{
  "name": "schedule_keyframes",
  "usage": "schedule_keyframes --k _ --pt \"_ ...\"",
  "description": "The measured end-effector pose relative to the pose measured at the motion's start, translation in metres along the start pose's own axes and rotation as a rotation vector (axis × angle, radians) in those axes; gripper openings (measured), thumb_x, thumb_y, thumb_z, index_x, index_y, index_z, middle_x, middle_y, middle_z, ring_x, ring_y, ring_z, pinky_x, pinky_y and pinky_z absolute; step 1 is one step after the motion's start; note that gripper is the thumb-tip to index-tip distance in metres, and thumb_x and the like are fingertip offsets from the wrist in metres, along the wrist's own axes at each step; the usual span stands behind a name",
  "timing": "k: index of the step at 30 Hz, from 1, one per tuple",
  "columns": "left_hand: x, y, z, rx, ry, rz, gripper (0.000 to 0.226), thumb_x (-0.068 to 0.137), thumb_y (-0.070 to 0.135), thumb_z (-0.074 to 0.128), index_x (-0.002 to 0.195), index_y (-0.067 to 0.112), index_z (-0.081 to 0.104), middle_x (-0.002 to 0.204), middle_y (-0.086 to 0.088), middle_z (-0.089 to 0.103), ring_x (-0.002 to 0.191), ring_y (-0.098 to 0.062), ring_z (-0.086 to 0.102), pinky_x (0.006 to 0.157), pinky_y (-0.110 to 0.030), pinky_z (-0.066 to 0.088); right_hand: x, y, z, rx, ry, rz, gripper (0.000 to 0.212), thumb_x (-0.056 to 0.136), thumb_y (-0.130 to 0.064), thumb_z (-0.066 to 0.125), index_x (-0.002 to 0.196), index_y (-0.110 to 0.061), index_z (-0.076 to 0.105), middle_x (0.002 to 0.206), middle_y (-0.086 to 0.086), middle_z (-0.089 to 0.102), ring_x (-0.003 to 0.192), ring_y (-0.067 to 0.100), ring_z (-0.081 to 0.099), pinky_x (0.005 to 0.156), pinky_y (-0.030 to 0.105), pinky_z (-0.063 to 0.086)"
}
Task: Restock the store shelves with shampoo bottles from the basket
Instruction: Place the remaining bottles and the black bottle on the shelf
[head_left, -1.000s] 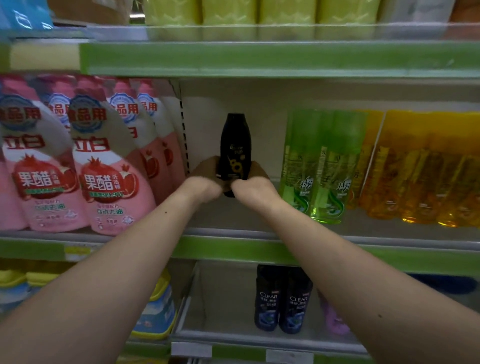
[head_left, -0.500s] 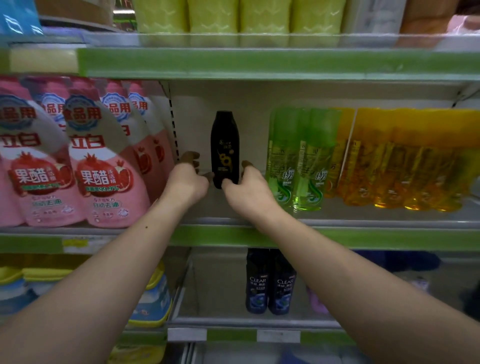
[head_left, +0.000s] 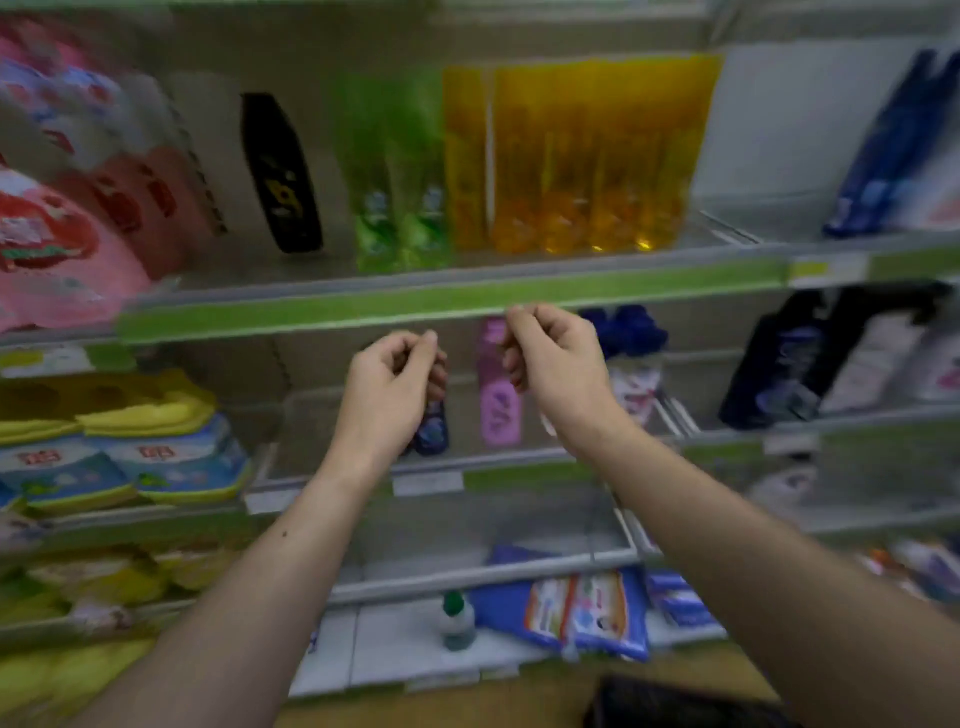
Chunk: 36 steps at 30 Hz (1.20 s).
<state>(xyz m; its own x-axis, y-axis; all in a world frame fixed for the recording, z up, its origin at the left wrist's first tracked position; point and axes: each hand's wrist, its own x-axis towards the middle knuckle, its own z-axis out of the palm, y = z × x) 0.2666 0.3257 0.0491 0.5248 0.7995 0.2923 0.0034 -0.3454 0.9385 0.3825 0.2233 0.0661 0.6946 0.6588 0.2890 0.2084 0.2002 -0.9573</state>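
Observation:
A black shampoo bottle (head_left: 282, 174) with gold print stands alone on the green-edged shelf (head_left: 447, 306), between pink refill pouches (head_left: 67, 244) and green bottles (head_left: 400, 208). My left hand (head_left: 392, 382) and my right hand (head_left: 556, 358) hover in front of the shelf below, well under the bottle. Both have loosely curled fingers and hold nothing. A dark basket (head_left: 675, 704) shows at the bottom edge; its contents are hidden. The picture is blurred.
Yellow bottles (head_left: 576, 166) fill the shelf right of the green ones. On the lower shelf stand a dark blue bottle (head_left: 432, 431), partly behind my left hand, and a pink bottle (head_left: 497, 395). Blue packs (head_left: 587, 608) lie on the bottom shelf; dark bottles (head_left: 779, 364) stand at right.
Both hands have let go of the black bottle and dropped below the shelf edge. The bottle stays standing on the shelf. The view has tilted downward, showing the lower shelves and basket.

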Motion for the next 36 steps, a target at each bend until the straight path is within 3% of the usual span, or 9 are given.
schedule_keyframes --k 5,8,14,18,23,26,30,34,36 --pt "-0.067 -0.046 0.091 -0.04 -0.153 -0.156 0.03 0.103 0.012 0.051 0.075 0.006 0.06 0.062 -0.004 0.057 0.047 0.001 0.051 0.051 -0.013 0.044 -0.059 0.052 -0.117 0.014 0.129 0.153 0.034 0.102 -0.004 0.047 0.068 -0.004 0.053 0.045 -0.005 0.049 0.041 0.004 0.042 0.045 0.019 0.034" --pt "-0.103 -0.075 0.146 -0.06 -0.248 -0.233 0.03 0.103 0.012 0.051 0.075 0.007 0.059 0.063 -0.005 0.056 0.047 0.0 0.051 0.051 -0.013 0.044 -0.091 0.094 -0.175 0.019 0.208 0.248 0.036 0.103 -0.008 0.048 0.067 -0.008 0.053 0.047 -0.006 0.05 0.043 0.005 0.043 0.047 0.019 0.036" --pt "-0.158 -0.143 0.244 -0.031 -0.48 -0.364 0.029 0.104 0.011 0.049 0.077 0.006 0.059 0.065 -0.005 0.059 0.05 -0.002 0.053 0.055 -0.018 0.046 -0.144 0.173 -0.258 -0.052 0.334 0.406 0.041 0.104 -0.014 0.049 0.064 -0.009 0.052 0.049 -0.002 0.051 0.044 0.007 0.045 0.048 0.022 0.038" --pt "-0.195 -0.21 0.303 0.028 -0.641 -0.456 0.022 0.103 0.012 0.05 0.084 0.007 0.061 0.068 -0.002 0.063 0.051 0.001 0.056 0.056 -0.014 0.046 -0.191 0.238 -0.305 -0.139 0.448 0.575 0.034 0.105 -0.015 0.048 0.073 -0.003 0.053 0.054 0.001 0.05 0.044 0.004 0.044 0.05 0.021 0.037" --pt "-0.25 -0.303 0.345 0.107 -0.783 -0.631 0.022 0.103 0.018 0.051 0.09 0.004 0.061 0.074 -0.003 0.063 0.061 -0.007 0.06 0.068 -0.027 0.046 -0.251 0.323 -0.344 -0.214 0.388 0.797 0.038 0.106 -0.027 0.048 0.074 -0.007 0.055 0.06 0.002 0.05 0.055 0.013 0.045 0.051 0.023 0.035" --pt "-0.286 -0.354 0.359 0.206 -0.844 -0.709 0.019 0.103 0.024 0.051 0.097 0.011 0.063 0.086 -0.001 0.067 0.077 -0.013 0.066 0.072 -0.026 0.047 -0.29 0.389 -0.357 -0.245 0.32 0.947 0.034 0.104 -0.036 0.05 0.082 -0.01 0.056 0.066 0.0 0.05 0.057 0.009 0.045 0.053 0.018 0.037" --pt "-0.325 -0.426 0.381 0.326 -0.892 -0.734 0.014 0.103 0.033 0.05 0.099 0.024 0.06 0.098 0.005 0.066 0.09 -0.013 0.066 0.079 -0.032 0.051 -0.329 0.481 -0.359 -0.208 0.257 1.095 0.034 0.102 -0.038 0.052 0.095 -0.006 0.061 0.078 0.004 0.054 0.069 0.016 0.05 0.062 0.027 0.039" --pt "-0.365 -0.495 0.4 0.459 -0.922 -0.774 0.015 0.104 0.037 0.047 0.106 0.026 0.058 0.099 0.008 0.062 0.087 -0.01 0.061 0.067 -0.022 0.046 -0.361 0.561 -0.349 -0.129 0.214 1.188 0.024 0.103 -0.034 0.051 0.11 -0.012 0.057 0.09 0.0 0.056 0.079 0.014 0.051 0.068 0.026 0.04" --pt "-0.384 -0.529 0.409 0.491 -0.93 -0.804 0.017 0.104 0.035 0.048 0.11 0.023 0.058 0.099 0.009 0.061 0.085 -0.006 0.058 0.065 -0.018 0.044 -0.374 0.602 -0.341 -0.075 0.182 1.258 0.031 0.103 -0.034 0.051 0.124 -0.012 0.054 0.101 -0.002 0.056 0.09 0.015 0.053 0.078 0.027 0.041"
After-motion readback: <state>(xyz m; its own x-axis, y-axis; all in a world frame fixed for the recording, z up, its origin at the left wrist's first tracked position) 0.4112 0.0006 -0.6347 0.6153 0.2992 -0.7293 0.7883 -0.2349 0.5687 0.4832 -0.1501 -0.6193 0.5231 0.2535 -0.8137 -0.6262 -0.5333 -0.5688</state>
